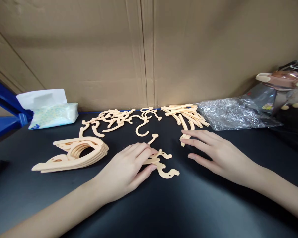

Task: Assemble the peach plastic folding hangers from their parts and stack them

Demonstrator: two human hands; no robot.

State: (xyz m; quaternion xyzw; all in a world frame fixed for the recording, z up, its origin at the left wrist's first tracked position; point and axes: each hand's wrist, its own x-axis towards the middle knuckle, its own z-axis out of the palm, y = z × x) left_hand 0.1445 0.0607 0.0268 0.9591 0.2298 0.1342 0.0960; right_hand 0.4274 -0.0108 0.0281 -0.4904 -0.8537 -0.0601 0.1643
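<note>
My left hand (129, 165) is closed on a beige plastic folding-hanger piece (167, 172), low over the black table. Curved ends and a knobbed stem of the piece stick out past the fingers; its middle is hidden under them. To the right, my right hand (213, 148) has its fingers stretched out and apart. Its fingertips are at the near end of the beige curved strips (186, 127), seeming to touch them. Left of my left hand lies a stack of folded beige hangers (89, 158), nested together.
Loose beige hooks (114, 115) are heaped at the back, with a single hook (142, 129) nearer me. A tissue pack (56, 114) stands back left. Clear plastic bags (233, 112) and a brown figure-like item (283, 81) sit at right. Cardboard (89, 59) walls the rear.
</note>
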